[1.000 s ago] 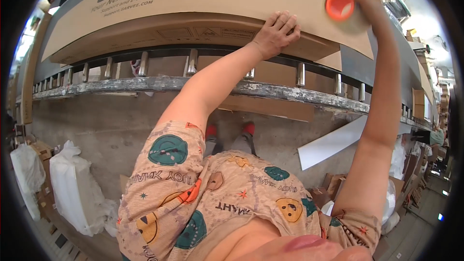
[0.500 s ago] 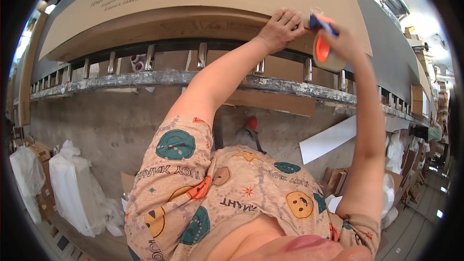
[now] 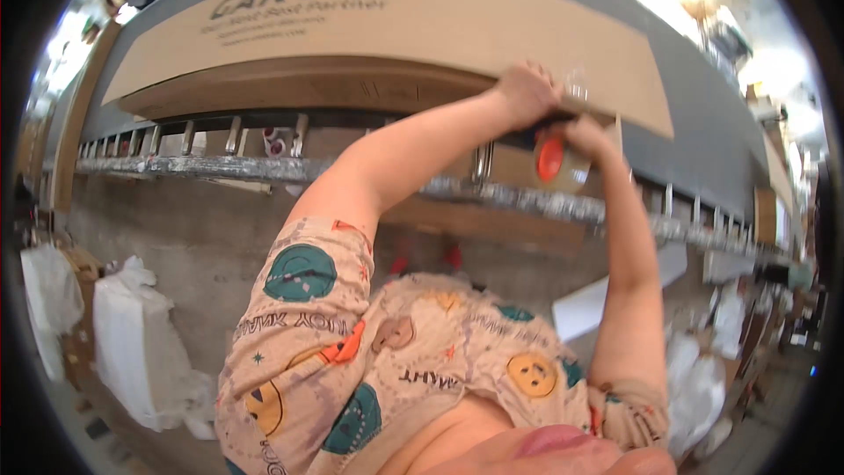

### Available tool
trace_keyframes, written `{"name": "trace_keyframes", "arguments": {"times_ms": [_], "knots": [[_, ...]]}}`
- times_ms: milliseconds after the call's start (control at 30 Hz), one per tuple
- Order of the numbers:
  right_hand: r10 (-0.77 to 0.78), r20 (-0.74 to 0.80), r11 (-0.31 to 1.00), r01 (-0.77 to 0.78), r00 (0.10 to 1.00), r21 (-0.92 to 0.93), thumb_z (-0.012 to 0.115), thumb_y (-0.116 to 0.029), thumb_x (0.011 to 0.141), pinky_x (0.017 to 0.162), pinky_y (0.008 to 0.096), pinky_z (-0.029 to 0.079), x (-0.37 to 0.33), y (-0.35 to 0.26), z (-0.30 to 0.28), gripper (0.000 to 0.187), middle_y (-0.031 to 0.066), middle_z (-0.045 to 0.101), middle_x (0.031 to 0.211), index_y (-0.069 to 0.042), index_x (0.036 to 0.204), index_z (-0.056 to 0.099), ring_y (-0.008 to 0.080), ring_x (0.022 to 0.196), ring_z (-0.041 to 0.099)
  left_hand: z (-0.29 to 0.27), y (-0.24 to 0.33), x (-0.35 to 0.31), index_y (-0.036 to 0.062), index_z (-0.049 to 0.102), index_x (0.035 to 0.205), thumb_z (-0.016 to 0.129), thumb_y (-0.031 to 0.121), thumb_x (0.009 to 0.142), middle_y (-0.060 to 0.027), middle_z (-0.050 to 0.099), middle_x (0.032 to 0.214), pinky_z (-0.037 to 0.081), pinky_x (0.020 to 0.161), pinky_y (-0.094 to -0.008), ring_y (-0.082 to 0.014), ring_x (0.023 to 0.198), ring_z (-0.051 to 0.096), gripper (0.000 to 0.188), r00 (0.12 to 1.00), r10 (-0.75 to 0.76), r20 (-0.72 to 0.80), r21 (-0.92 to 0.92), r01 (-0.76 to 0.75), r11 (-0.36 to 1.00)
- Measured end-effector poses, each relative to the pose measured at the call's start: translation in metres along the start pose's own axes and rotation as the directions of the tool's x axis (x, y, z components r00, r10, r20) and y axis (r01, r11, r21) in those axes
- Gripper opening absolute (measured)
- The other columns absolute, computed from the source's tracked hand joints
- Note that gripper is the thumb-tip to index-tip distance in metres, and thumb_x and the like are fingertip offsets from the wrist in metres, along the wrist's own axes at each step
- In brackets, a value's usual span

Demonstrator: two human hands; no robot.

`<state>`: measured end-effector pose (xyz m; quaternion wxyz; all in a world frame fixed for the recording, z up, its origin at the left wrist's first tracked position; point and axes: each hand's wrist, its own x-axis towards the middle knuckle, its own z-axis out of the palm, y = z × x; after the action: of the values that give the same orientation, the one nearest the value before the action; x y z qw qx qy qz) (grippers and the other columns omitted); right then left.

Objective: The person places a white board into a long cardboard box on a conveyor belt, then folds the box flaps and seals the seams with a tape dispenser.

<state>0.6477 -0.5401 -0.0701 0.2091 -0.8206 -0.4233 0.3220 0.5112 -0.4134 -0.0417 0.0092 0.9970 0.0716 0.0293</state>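
A long brown cardboard box (image 3: pixel 492 18) with dark print lies across the dark worktop. My left hand (image 3: pixel 527 92) is closed over its near edge, right of the middle, with the fingers bent and slightly blurred. Just right of it my right hand (image 3: pixel 587 136) grips a tape dispenser, its orange hub (image 3: pixel 549 157) and tape roll hanging below the box's edge. The dispenser's head is mostly hidden between my hands and the box. Shiny clear tape (image 3: pixel 577 84) shows on the box top beside my left hand.
A roller conveyor with a scuffed metal rail (image 3: pixel 422 193) runs along the near side of the box. White plastic-wrapped packages (image 3: pixel 132 352) stand at the left. A white panel (image 3: pixel 585 303) lies on the floor at the right, near more wrapped goods (image 3: pixel 694 378).
My right hand has brought the tape dispenser left and down, from above the box top to its near side, close to my left hand. The view has shifted, so the box sits lower.
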Motion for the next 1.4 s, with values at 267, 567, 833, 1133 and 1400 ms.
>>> {"name": "trace_keyframes", "arguments": {"times_ms": [267, 567, 833, 1133, 1400], "knots": [[-0.381, 0.335, 0.913, 0.293, 0.862, 0.285, 0.074, -0.013, 0.069, 0.093, 0.0318, 0.044, 0.014, -0.041, 0.050, 0.058, 0.0083, 0.060, 0.117, -0.001, 0.123, 0.053, 0.0188, 0.107, 0.056, 0.085, -0.046, 0.078, 0.0074, 0.031, 0.138, 0.040, 0.048, 0.085, -0.0170, 0.028, 0.147, 0.016, 0.114, -0.0424, -0.0275, 0.137, 0.024, 0.067, 0.992, -0.051, -0.116, -0.001, 0.052, 0.999], [-0.086, 0.239, 0.789, -0.080, 0.967, 0.610, 0.070, -0.025, 0.065, 0.098, 0.0349, 0.038, -0.059, -0.016, 0.084, 0.075, 0.0187, 0.058, 0.118, 0.010, 0.127, 0.048, 0.0250, 0.110, 0.055, 0.039, -0.187, -0.190, -0.0006, 0.043, 0.130, 0.076, 0.040, 0.066, -0.0189, 0.045, 0.134, 0.031, 0.108, -0.0408, -0.0341, 0.126, 0.041, 0.082, 0.947, -0.052, -0.317, 0.045, 0.069, 0.997], [-0.142, -0.117, 0.843, 0.182, 0.983, 0.506, 0.074, -0.034, 0.069, 0.083, 0.0280, 0.045, -0.058, -0.216, 0.178, 0.067, 0.0098, 0.062, 0.104, 0.005, 0.121, 0.056, 0.0152, 0.092, 0.057, 0.042, -0.291, -0.287, 0.0020, 0.051, 0.122, 0.065, 0.033, 0.079, -0.0139, 0.053, 0.125, 0.040, 0.101, -0.0412, -0.0303, 0.117, 0.050, 0.055, 0.762, 0.013, -0.647, 0.151, 0.112, 0.982], [-0.008, -0.393, 0.933, -0.134, 0.920, -0.333, 0.065, -0.057, 0.071, 0.075, 0.0345, 0.049, 0.071, -0.390, 0.134, 0.059, 0.0134, 0.067, 0.081, -0.002, 0.091, 0.068, 0.0245, 0.078, 0.064, 0.075, -0.289, -0.280, 0.0034, 0.056, 0.119, 0.062, 0.037, 0.083, -0.0122, 0.056, 0.123, 0.039, 0.101, -0.0394, -0.0278, 0.115, 0.052, 0.049, 0.665, 0.096, -0.741, 0.094, -0.039, 0.995], [0.058, -0.460, 0.848, -0.287, 0.886, -0.446, 0.064, -0.054, 0.071, 0.070, 0.0507, 0.051, -0.031, -0.306, 0.311, 0.073, 0.0314, 0.058, 0.084, -0.014, 0.130, 0.049, 0.0454, 0.079, 0.062, 0.081, -0.307, -0.293, 0.0011, 0.058, 0.115, 0.059, 0.037, 0.083, -0.0160, 0.057, 0.119, 0.036, 0.103, -0.0437, -0.0334, 0.113, 0.052, 0.048, 0.625, 0.098, -0.775, 0.072, -0.068, 0.995]]}}
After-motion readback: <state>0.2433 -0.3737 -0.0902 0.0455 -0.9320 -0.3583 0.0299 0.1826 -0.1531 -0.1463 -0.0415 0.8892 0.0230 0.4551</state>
